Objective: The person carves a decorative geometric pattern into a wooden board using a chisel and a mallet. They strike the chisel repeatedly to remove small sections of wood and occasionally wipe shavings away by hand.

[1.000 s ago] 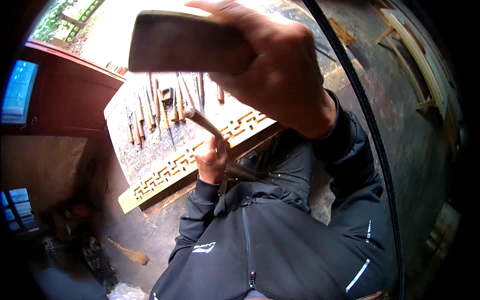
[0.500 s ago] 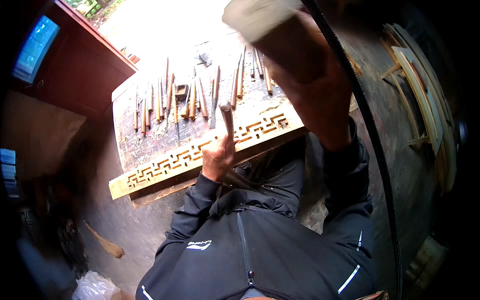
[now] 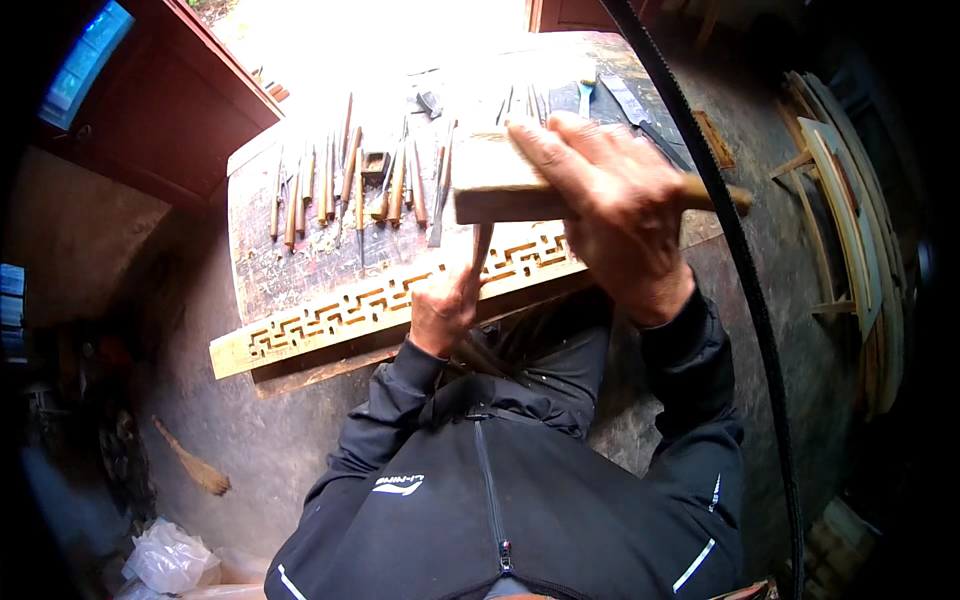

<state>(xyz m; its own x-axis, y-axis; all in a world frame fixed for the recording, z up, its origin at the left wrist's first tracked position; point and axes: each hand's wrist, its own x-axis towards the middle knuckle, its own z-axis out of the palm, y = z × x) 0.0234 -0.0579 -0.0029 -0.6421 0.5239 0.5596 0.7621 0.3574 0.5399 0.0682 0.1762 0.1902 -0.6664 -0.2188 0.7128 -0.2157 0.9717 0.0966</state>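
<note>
Bright white light (image 3: 370, 50) comes in past a big, flat, dark red panel (image 3: 170, 120) with a blue window pane (image 3: 85, 65), a plain brown wall (image 3: 75, 215) is below it, a yellow straw broom (image 3: 202, 472) lies on the grey floor (image 3: 270, 450), and long, pale wooden boards (image 3: 845, 210) are over on the right.

Your mallet (image 3: 505, 180) is a thick wooden block, pale on top and darker on its near side. It points left out of your right hand (image 3: 625, 200), with the end of its handle sticking out to the right. Just below the block, a slim brown tool (image 3: 482, 245) stands slightly tilted in your left hand (image 3: 445, 308); its lower end is hidden. The long, pale board (image 3: 230, 355) lies slantwise along the near edge of the table (image 3: 250, 270), left end closer to you, cut with a dark, angular pattern and plain at that end.
</note>
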